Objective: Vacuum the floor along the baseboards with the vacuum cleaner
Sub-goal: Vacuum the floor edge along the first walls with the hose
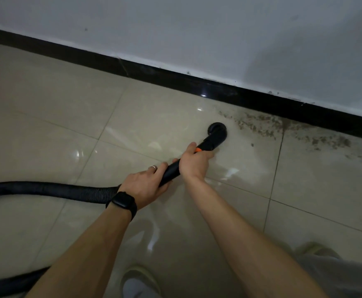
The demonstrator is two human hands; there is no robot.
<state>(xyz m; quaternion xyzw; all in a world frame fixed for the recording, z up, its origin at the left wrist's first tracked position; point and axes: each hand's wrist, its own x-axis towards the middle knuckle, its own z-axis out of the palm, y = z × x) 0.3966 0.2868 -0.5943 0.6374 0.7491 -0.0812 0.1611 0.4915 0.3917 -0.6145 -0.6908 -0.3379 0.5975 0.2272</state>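
Nozzle (pixel 217 131), a round black brush, rests on the floor (pixel 46 117) just ahead of the right hand (pixel 194 163), near the baseboard (pixel 175 77) but not touching it. The right hand grips the wand (pixel 172 171) at its orange collar. The left hand (pixel 145 186) grips the wand just behind. The hose (pixel 46 190) runs leftward from the left hand. Dirt (pixel 261 125) lies right of the nozzle, along the baseboard.

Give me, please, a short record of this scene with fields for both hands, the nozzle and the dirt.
left hand: grips wand near ribbed hose
right hand: grips wand farther forward
round brush nozzle: down at tiled floor, apart from baseboard
dirt: brown specks along baseboard, right of nozzle
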